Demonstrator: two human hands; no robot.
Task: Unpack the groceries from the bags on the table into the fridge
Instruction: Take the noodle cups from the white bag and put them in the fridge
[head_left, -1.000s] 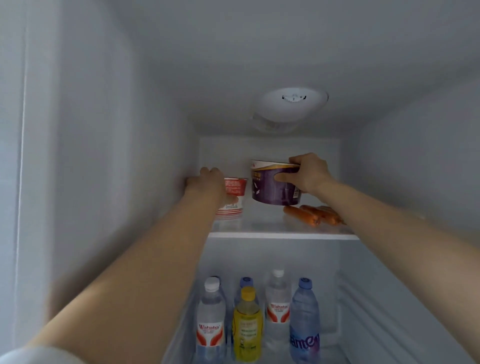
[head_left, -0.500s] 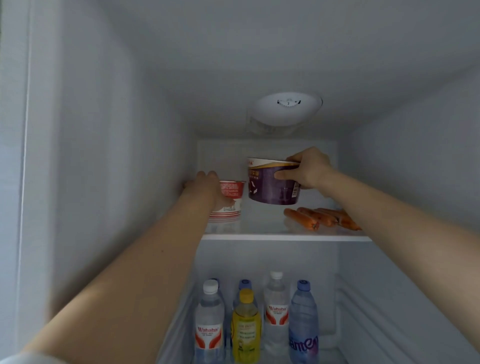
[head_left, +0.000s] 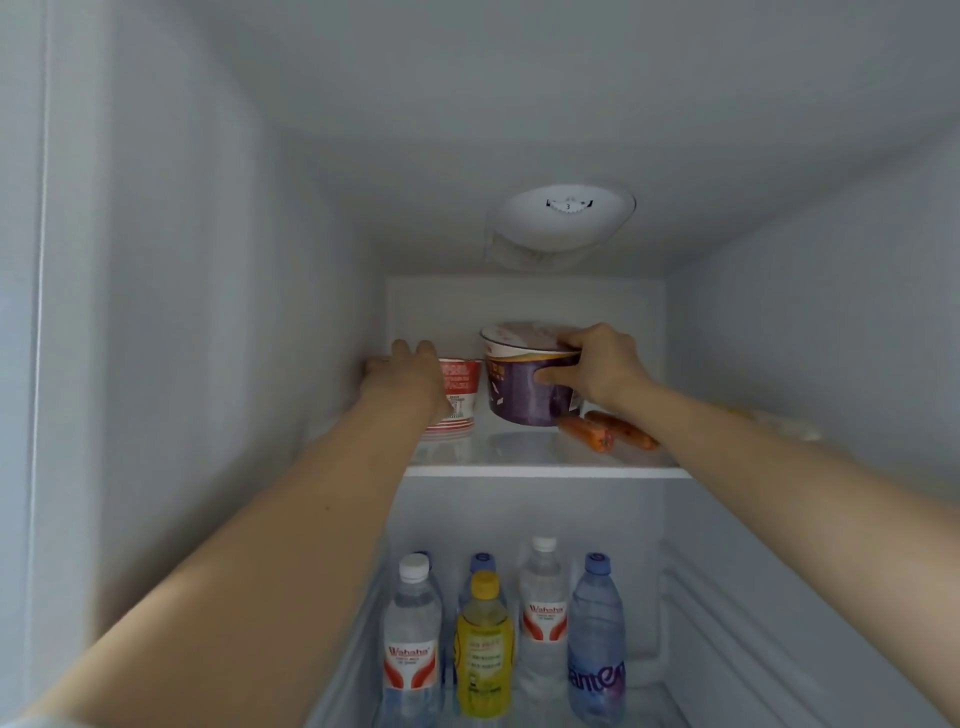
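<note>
Between the curled fingers and thumb of the right hand sits the purple tub, tilted above the shelf; carrots just beneath could tip it. Left hand wraps the red cup.

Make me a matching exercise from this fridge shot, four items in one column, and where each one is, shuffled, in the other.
Items:
1. purple tub
2. red cup
3. carrots
4. yellow bottle

Places:
A. lower level, among the water bottles
B. lying on the top shelf, right of the tub
C. gripped by the right hand
D. top shelf, by the left hand

Pairs: 1-C, 2-D, 3-B, 4-A
</note>
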